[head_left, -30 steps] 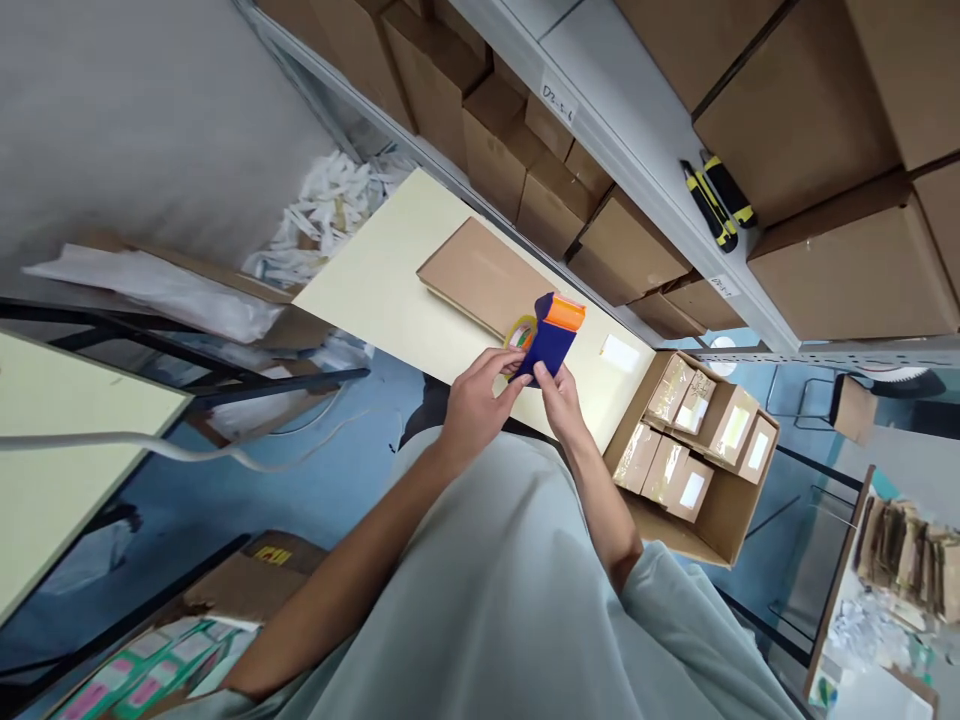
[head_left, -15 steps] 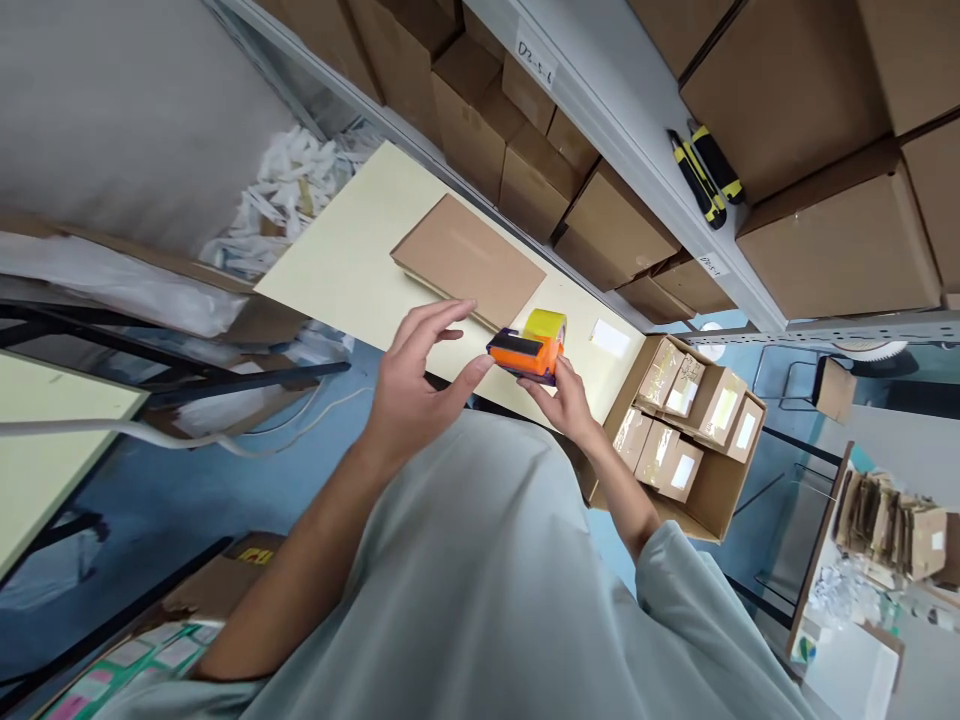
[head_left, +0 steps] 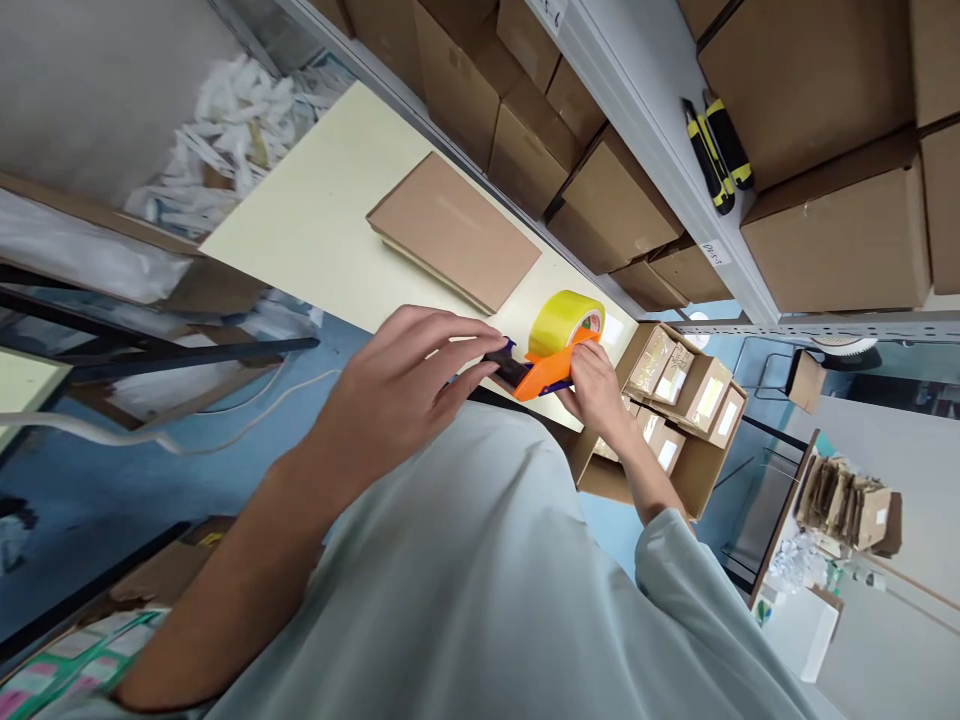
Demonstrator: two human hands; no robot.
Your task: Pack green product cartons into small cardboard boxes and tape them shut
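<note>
An orange and dark blue tape dispenser (head_left: pixel 544 373) carries a roll of yellow tape (head_left: pixel 559 322), held up over the near edge of the pale table (head_left: pixel 292 220). My right hand (head_left: pixel 598 392) is wrapped round the dispenser's right end. At its dark front end, my left hand (head_left: pixel 409 375) closes thumb and fingers in a pinch; whether a strip of tape lies between them is too small to see. Behind the hands, a flat brown cardboard box (head_left: pixel 457 230) rests on the tabletop, touched by neither hand.
An open carton (head_left: pixel 690 490) of small labelled boxes stands at the table's right end. Two utility knives (head_left: pixel 716 155) lie on the shelf (head_left: pixel 637 90), among brown boxes. White scraps (head_left: pixel 225 130) are piled at the left. A pale cable (head_left: pixel 157 440) crosses the lower left.
My left hand has gone from spread fingers to a pinch at the dispenser's front. The dispenser has turned, its tape roll now showing larger. The view has shifted slightly.
</note>
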